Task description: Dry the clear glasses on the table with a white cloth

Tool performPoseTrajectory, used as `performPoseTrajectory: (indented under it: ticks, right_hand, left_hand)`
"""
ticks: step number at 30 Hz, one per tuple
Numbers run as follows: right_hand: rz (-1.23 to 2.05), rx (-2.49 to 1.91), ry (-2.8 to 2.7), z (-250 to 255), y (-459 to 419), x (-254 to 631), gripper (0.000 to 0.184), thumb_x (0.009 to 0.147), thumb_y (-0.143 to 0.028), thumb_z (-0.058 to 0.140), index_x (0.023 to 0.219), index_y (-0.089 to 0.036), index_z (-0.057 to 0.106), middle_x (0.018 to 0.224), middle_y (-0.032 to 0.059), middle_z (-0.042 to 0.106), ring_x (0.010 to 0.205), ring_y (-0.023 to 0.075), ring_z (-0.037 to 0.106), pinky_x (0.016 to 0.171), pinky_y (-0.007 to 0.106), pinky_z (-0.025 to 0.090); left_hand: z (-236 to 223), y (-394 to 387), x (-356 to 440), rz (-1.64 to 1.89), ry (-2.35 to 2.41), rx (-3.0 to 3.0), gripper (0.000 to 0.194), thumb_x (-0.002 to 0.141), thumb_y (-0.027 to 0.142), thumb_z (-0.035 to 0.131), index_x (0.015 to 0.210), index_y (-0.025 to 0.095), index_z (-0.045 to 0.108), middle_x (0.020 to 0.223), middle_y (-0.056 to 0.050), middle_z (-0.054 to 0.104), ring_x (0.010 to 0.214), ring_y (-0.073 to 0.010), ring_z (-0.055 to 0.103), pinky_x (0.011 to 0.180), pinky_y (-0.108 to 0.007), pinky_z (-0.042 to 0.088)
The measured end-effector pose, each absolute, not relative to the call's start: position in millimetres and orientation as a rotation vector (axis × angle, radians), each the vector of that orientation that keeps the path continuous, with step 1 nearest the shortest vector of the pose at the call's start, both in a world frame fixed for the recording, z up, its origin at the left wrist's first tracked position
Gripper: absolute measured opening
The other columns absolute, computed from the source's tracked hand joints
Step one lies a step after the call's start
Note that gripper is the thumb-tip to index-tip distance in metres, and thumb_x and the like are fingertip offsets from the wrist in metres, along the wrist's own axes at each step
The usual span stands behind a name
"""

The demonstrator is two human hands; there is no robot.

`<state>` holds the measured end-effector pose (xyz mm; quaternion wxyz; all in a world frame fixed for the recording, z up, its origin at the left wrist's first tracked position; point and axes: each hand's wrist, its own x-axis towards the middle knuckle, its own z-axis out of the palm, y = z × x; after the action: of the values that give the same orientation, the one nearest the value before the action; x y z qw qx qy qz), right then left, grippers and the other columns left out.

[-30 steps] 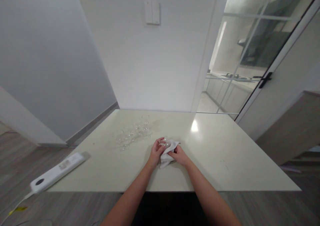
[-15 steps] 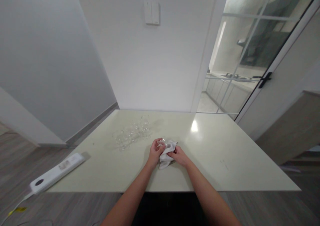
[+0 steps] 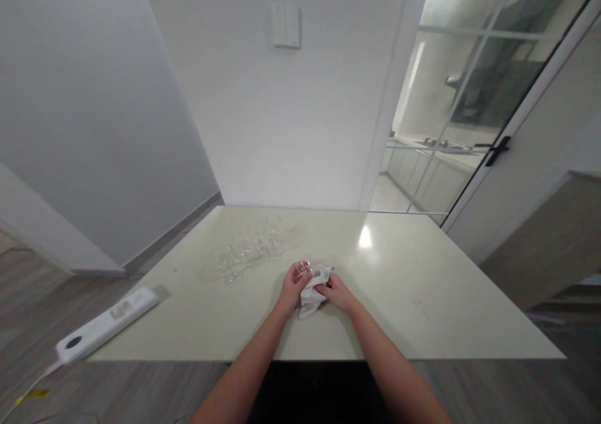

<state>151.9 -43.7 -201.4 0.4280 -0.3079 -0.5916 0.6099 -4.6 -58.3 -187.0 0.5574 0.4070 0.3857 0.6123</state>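
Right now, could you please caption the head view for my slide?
Two bare hands hold a clear rounded object and a crumpled white cloth at a glossy cream table.

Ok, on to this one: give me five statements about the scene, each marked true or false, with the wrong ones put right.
1. The left hand holds a clear piece. True.
2. The right hand holds a white cloth. True.
3. The white cloth is spread flat, apart from both hands. False: it is bunched up, in the right hand's grip.
4. All the other clear items lie to the right of the hands. False: they are grouped to the left, farther from the person.
5. A long white device with a cord sits at the left edge of the table. True.
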Motion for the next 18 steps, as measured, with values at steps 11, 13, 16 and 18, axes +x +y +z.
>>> performPoseTrajectory:
  ticks: [11,13,16,18]
  right_hand:
    - [1.475,-0.814,-1.363,-204.3,-40.2,150.0,0.030,0.076,-0.041,0.065,0.097,-0.018,0.069,0.092,0.0038,0.072,0.082,0.0190,0.063,0.077,0.032,0.049]
    - [1.399,-0.871,-1.271,-202.5,-38.9,149.2,0.031,0.073,-0.041,0.067,0.094,-0.018,0.070,0.091,0.0043,0.072,0.083,0.0202,0.064,0.078,0.033,0.049]
    - [1.242,-0.946,-1.045,-198.5,-35.5,152.5,0.034,0.069,-0.042,0.069,0.093,-0.018,0.070,0.096,0.0064,0.072,0.088,0.0223,0.064,0.078,0.034,0.050]
    - [1.176,-0.983,-0.880,-194.8,-33.7,157.4,0.036,0.071,-0.044,0.066,0.094,-0.017,0.070,0.097,0.0081,0.072,0.089,0.0232,0.064,0.075,0.034,0.051]
  left_hand:
    - [-181.9,-57.3,-2.9,1.474,0.896,0.869,0.055,0.063,0.040,0.081,0.108,0.016,0.062,0.090,-0.005,0.069,0.072,-0.0138,0.063,0.063,-0.022,0.047]
    - [-183.7,-56.6,-3.7,1.485,0.878,0.859,0.056,0.064,0.040,0.081,0.113,0.017,0.062,0.095,-0.006,0.069,0.072,-0.0132,0.063,0.062,-0.021,0.047]
    - [-185.7,-55.1,-6.9,1.528,0.861,0.793,0.056,0.068,0.041,0.078,0.117,0.020,0.061,0.106,-0.007,0.068,0.073,-0.0114,0.062,0.056,-0.019,0.044]
    - [-185.1,-54.2,-9.7,1.563,0.822,0.713,0.054,0.071,0.041,0.077,0.118,0.021,0.061,0.110,-0.008,0.067,0.079,-0.0120,0.063,0.058,-0.019,0.045]
